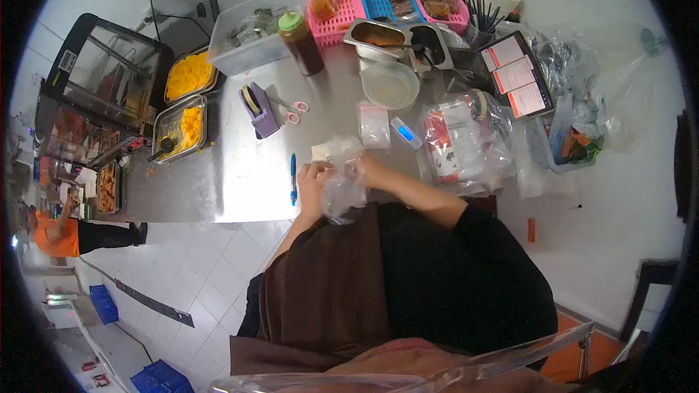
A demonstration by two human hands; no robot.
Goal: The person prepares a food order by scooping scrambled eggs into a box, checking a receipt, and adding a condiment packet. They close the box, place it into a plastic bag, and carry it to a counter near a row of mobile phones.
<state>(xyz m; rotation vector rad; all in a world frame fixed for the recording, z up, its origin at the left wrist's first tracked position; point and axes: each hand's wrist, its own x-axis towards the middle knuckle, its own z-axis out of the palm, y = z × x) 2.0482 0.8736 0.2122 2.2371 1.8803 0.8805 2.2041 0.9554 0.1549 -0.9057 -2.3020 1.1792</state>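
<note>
Near the front edge of the metal table, a crumpled clear plastic bag (344, 195) hangs between my two hands. My left hand (313, 179) is closed on its left side, with bent fingers. On the other side my right hand (368, 170) grips the bag; its fingertips are partly hidden by the plastic. Just beyond the hands lies a pale piece of paper (322, 151), partly covered by the bag. A blue pen (293, 179) lies left of my left hand. Further off are a small zip bag of white contents (374, 126) and a small digital device with a lit blue screen (406, 132).
A purple tape dispenser (260, 112) and scissors (294, 112) lie ahead-left. Behind stand a sauce bottle (301, 45) and a round plastic tub (390, 86). Trays of yellow food (191, 129) are left; a tablet (515, 76) and plastic-wrapped packets (460, 140) are right. Another person (62, 236) stands far left.
</note>
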